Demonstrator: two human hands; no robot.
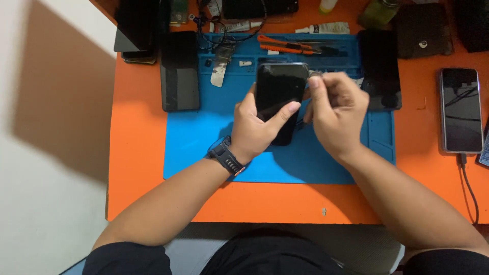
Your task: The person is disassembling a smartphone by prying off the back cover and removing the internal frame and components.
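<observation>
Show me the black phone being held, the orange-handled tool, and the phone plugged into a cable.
Black phone [277,86]: head view, upper screen.
Orange-handled tool [277,49]: head view, lower handle.
Plugged-in phone [461,109]: head view, screen middle.

Six dark phones [279,99], two glue tubes [323,28], one blue mat [204,137], two hands [254,130]
</observation>
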